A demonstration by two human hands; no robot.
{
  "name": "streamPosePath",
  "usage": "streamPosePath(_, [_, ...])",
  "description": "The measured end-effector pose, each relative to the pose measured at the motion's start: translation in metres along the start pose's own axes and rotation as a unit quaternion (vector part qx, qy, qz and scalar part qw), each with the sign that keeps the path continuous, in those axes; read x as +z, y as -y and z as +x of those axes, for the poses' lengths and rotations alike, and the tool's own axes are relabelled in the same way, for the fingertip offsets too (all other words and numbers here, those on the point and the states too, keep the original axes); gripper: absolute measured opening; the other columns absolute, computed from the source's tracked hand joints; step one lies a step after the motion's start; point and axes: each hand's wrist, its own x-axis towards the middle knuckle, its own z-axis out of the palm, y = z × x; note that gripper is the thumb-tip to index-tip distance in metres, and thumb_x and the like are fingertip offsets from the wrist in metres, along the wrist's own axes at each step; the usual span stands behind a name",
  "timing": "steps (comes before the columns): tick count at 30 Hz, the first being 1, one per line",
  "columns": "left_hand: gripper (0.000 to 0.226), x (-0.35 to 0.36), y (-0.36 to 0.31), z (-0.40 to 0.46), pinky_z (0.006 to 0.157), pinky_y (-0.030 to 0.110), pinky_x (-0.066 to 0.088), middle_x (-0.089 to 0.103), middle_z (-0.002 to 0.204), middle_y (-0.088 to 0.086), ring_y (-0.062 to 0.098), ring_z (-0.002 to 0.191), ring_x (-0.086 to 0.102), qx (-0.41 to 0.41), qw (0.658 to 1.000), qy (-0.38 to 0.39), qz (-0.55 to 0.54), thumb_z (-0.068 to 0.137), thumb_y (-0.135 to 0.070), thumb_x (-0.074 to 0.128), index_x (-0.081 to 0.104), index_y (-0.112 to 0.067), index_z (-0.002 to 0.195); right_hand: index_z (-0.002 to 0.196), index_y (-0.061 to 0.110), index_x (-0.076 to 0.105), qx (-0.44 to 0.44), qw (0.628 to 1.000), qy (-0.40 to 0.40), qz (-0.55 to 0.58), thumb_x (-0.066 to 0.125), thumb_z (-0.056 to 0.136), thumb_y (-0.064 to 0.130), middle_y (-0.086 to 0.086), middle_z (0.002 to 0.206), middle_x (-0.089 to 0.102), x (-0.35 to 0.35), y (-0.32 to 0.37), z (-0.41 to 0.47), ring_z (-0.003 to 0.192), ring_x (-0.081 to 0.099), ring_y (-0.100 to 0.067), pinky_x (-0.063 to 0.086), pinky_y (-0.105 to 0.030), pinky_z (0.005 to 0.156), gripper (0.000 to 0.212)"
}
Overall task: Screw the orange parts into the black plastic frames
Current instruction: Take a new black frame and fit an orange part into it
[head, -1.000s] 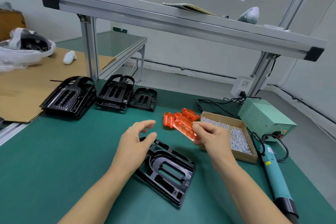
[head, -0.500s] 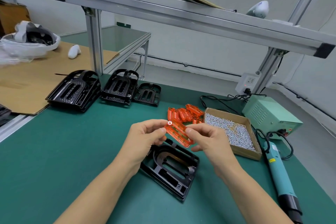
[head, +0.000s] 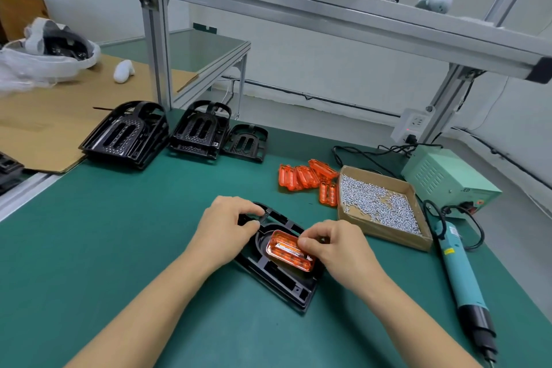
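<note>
On the green counter [head: 89, 263] the left hand [head: 227, 227] grips the black frame [head: 286, 287] to steady it while the right hand [head: 337, 248] pinches the orange part [head: 286, 249], apparently seating it in the frame's recess for screwing.

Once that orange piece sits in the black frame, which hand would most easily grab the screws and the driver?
Probably the right hand: the box of screws and the electric screwdriver both lie on its side. The left hand grips the black frame, well placed to steady it under the orange part.
</note>
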Motion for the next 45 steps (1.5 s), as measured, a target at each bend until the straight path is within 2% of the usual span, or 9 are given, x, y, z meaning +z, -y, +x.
streamPosePath(5, [0.018, -0.003, 0.004, -0.004, 0.088, 0.029, 0.039, 0.062, 0.102, -0.011, 0.009, 0.108, 0.045, -0.003, 0.998, -0.042, 0.039, 0.087, -0.025, 0.061, 0.07, -0.034, 0.1, 0.092, 0.028, 0.077, -0.036, 0.994, -0.008, -0.106, 0.067, 0.088, 0.036, 0.01, 0.088, 0.072, -0.001, 0.008, 0.002, 0.084, 0.061, -0.009, 0.044, -0.026, 0.072, 0.013])
streamPosePath(12, [0.014, -0.004, 0.005, -0.01, 0.081, 0.031, 0.041, 0.062, 0.091, -0.015, 0.01, 0.099, 0.043, 0.007, 0.993, -0.07, 0.093, 0.088, -0.029, 0.059, 0.07, -0.035, 0.092, 0.094, 0.03, 0.074, -0.095, 0.985, -0.014, -0.144, 0.069, 0.086, 0.035, 0.014, 0.077, 0.056, 0.005, 0.005, 0.003, 0.084, 0.054, -0.012, 0.034, -0.027, 0.072, 0.01])
streamPosePath(18, [0.009, -0.01, 0.001, -0.012, 0.068, 0.028, 0.035, 0.062, 0.085, -0.015, 0.013, 0.095, 0.047, 0.002, 0.979, -0.094, 0.183, 0.084, -0.035, 0.06, 0.067, -0.039, 0.08, 0.1, 0.031, 0.073, -0.156, 0.973, -0.012, -0.17, 0.062, 0.092, 0.034, 0.01, 0.087, 0.053, 0.013, 0.002, 0.009, 0.094, 0.051, -0.015, 0.028, -0.03, 0.078, 0.013])
streamPosePath(23, [0.012, -0.001, -0.004, -0.015, 0.079, 0.029, 0.027, 0.065, 0.094, -0.008, 0.019, 0.098, 0.051, 0.177, 0.949, -0.139, 0.22, 0.078, -0.033, 0.069, 0.074, -0.024, 0.086, 0.109, 0.031, 0.07, -0.184, 0.964, -0.022, -0.191, 0.055, 0.096, 0.034, 0.005, 0.097, 0.058, 0.016, 0.003, 0.013, 0.098, 0.049, -0.016, 0.026, -0.031, 0.079, 0.02])
streamPosePath(26, [0.029, 0.008, -0.008, -0.015, 0.095, 0.027, 0.019, 0.061, 0.115, -0.013, 0.015, 0.118, 0.044, 0.216, 0.951, -0.055, 0.214, 0.08, -0.045, 0.056, 0.073, -0.028, 0.097, 0.112, 0.03, 0.069, -0.18, 0.969, -0.02, -0.168, 0.052, 0.097, 0.035, 0.006, 0.099, 0.059, 0.014, 0.001, 0.011, 0.1, 0.05, -0.014, 0.029, -0.031, 0.084, 0.023])
streamPosePath(29, [0.025, 0.013, 0.001, -0.012, 0.103, 0.026, 0.014, 0.047, 0.133, -0.02, 0.007, 0.13, 0.03, 0.181, 0.959, -0.006, 0.216, 0.089, -0.049, 0.054, 0.067, -0.038, 0.108, 0.116, 0.028, 0.067, -0.152, 0.981, -0.069, -0.102, 0.057, 0.095, 0.032, 0.008, 0.105, 0.06, 0.001, -0.008, 0.001, 0.102, 0.051, -0.01, 0.032, -0.031, 0.093, 0.024])
streamPosePath(35, [0.023, 0.018, -0.014, 0.002, 0.1, 0.026, 0.018, 0.051, 0.126, -0.02, 0.006, 0.124, 0.033, 0.185, 0.959, -0.016, 0.213, 0.089, -0.046, 0.055, 0.067, -0.039, 0.108, 0.123, 0.022, 0.065, -0.01, 0.967, -0.2, -0.16, 0.063, 0.089, 0.013, -0.001, 0.116, 0.06, -0.054, -0.053, -0.016, 0.11, 0.053, -0.023, 0.036, -0.035, 0.092, 0.035])
streamPosePath(39, [0.019, 0.036, -0.042, 0.019, 0.095, 0.024, 0.019, 0.056, 0.116, -0.02, 0.004, 0.117, 0.037, 0.217, 0.957, -0.023, 0.191, 0.091, -0.039, 0.055, 0.069, -0.036, 0.103, 0.134, 0.019, 0.053, 0.119, 0.944, -0.186, -0.247, 0.053, 0.093, 0.013, -0.005, 0.131, 0.052, -0.081, -0.083, -0.023, 0.116, 0.046, -0.027, 0.036, -0.034, 0.093, 0.042])
streamPosePath(45, [0.02, 0.076, -0.083, 0.049, 0.097, 0.032, 0.026, 0.062, 0.111, -0.013, 0.012, 0.109, 0.044, 0.232, 0.958, 0.019, 0.17, 0.094, -0.033, 0.054, 0.07, -0.033, 0.105, 0.137, 0.018, 0.039, 0.233, 0.907, -0.162, -0.311, 0.051, 0.094, 0.022, -0.006, 0.125, 0.045, -0.095, -0.105, -0.026, 0.117, 0.043, -0.025, 0.043, -0.031, 0.083, 0.045])
